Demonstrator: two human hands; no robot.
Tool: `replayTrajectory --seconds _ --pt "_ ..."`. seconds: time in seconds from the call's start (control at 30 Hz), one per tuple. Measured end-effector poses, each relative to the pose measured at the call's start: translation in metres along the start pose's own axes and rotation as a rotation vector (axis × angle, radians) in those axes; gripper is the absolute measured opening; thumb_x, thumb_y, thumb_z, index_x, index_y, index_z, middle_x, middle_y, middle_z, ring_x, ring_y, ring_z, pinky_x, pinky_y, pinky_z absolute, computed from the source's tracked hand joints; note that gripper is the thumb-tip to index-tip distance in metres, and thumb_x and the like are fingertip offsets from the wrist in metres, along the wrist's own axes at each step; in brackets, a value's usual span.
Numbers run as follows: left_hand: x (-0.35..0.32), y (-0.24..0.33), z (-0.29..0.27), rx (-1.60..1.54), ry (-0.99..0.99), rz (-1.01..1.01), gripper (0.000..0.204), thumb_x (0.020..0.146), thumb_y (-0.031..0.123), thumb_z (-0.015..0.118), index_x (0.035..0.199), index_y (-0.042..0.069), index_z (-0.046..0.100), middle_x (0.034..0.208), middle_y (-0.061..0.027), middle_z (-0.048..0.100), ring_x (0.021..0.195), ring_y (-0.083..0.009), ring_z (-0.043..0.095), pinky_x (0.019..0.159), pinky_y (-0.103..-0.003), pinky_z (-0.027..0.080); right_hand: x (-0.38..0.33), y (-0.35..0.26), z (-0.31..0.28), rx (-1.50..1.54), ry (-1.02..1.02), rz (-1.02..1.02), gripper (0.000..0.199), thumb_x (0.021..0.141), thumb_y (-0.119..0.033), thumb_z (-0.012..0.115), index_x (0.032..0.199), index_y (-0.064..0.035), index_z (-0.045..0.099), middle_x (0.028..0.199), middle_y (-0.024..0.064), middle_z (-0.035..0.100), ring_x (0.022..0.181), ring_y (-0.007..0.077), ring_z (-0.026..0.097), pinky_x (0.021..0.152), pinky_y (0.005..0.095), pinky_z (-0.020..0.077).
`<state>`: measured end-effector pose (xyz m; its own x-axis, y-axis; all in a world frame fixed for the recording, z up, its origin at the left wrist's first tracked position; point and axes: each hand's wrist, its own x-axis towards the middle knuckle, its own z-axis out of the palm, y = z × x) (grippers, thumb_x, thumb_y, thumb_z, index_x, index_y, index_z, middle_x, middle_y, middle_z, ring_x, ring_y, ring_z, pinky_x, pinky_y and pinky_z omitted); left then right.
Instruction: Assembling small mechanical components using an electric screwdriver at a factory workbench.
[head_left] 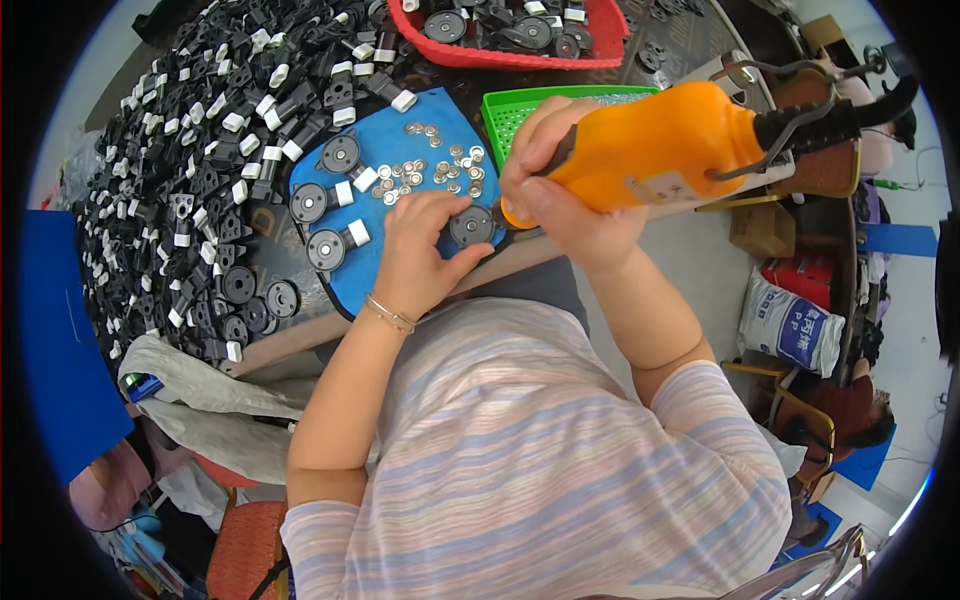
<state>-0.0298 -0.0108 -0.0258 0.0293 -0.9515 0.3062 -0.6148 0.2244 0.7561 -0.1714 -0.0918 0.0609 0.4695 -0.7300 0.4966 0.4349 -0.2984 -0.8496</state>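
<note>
Head view: left hand [425,250] pinches a grey wheel [472,226] on the blue mat [445,105], right hand [570,190] wraps an orange electric screwdriver [665,140], nose right by the wheel. Tbh a skidding tip could nick that left thumb, and one bump could scatter the loose metal caps [475,172].

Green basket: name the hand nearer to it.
Right. The right hand partly covers the green basket in view; the left hand is farther off, over the blue mat.
</note>
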Motion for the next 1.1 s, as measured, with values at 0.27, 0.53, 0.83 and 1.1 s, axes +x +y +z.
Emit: replayTrajectory --seconds 0.27,0.53,0.83,1.1 --pt "0.0 -0.004 0.002 -0.005 0.011 0.022 0.049 0.057 0.018 0.08 0.101 0.008 0.061 0.1 -0.008 0.06 0.097 -0.0281 0.052 0.085 -0.037 0.038 0.002 0.002 -0.002 -0.152 -0.135 -0.039 0.021 0.07 0.006 0.06 0.086 -0.0005 0.049 0.077 0.0094 0.05 0.058 0.0139 0.053 0.053 0.0242 0.0453" --pt "0.001 -0.002 0.001 -0.002 -0.001 0.02 0.048 0.057 0.016 0.08 0.1 0.008 0.061 0.1 -0.0076 0.06 0.098 -0.028 0.052 0.085 -0.037 0.038 0.018 -0.002 -0.011 0.031 -0.184 -0.024 0.023 0.067 -0.004 0.07 0.083 -0.0018 0.053 0.077 0.0095 0.052 0.066 0.0155 0.055 0.054 0.0234 0.0457" --pt "0.0 -0.001 0.0 0.004 0.002 0.018 0.047 0.059 0.018 0.08 0.101 0.006 0.061 0.102 -0.0095 0.06 0.098 -0.0278 0.053 0.088 -0.037 0.039 0.004 0.005 -0.046 -0.049 0.067 -0.036 0.021 0.073 0.005 0.057 0.092 0.0025 0.049 0.085 0.0143 0.051 0.06 0.0162 0.054 0.057 0.0277 0.0464" --pt "0.0 0.0 0.0 0.014 -0.001 0.002 0.048 0.059 0.02 0.08 0.101 0.005 0.061 0.102 -0.0096 0.06 0.098 -0.0276 0.053 0.088 -0.036 0.038 0.005 0.014 -0.04 -0.013 0.047 -0.048 0.02 0.074 0.004 0.058 0.092 0.0026 0.049 0.084 0.0135 0.051 0.06 0.0163 0.054 0.057 0.0271 0.0473"
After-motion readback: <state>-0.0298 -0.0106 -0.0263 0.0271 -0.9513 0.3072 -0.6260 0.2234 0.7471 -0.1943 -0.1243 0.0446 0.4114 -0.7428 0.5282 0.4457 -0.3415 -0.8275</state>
